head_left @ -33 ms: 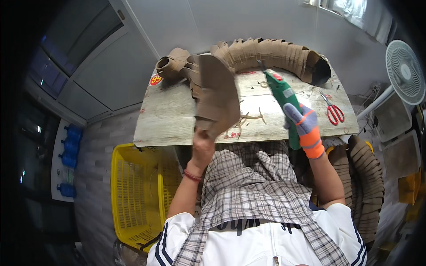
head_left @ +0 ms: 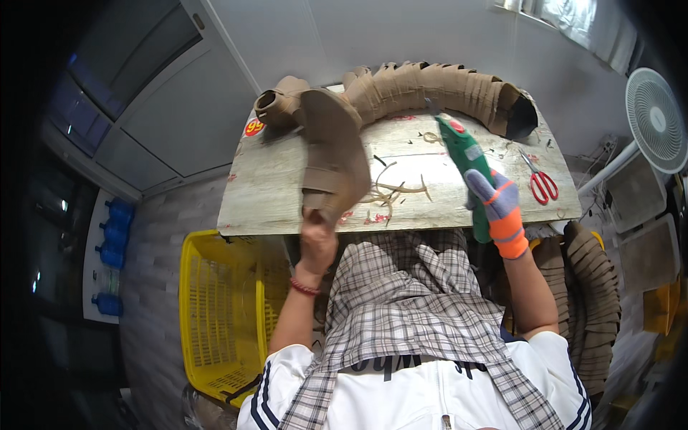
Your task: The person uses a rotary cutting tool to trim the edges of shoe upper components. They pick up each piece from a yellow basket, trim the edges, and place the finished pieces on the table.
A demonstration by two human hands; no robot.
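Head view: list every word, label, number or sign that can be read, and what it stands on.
Wording is not copied here, only placed.
Round red sticker on the tabletop: digits.
White shirt: black letters, upside down, partly under the plaid apron.
Green tool: pale label, too small to read.
Tabletop: red marks, too small to read.

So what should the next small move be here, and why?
Probably steady the brown piece and angle the green tool's tip toward its edge: the left hand holds the piece, the gloved right hand grips the tool apart from it, and thin strips lie on the table between.
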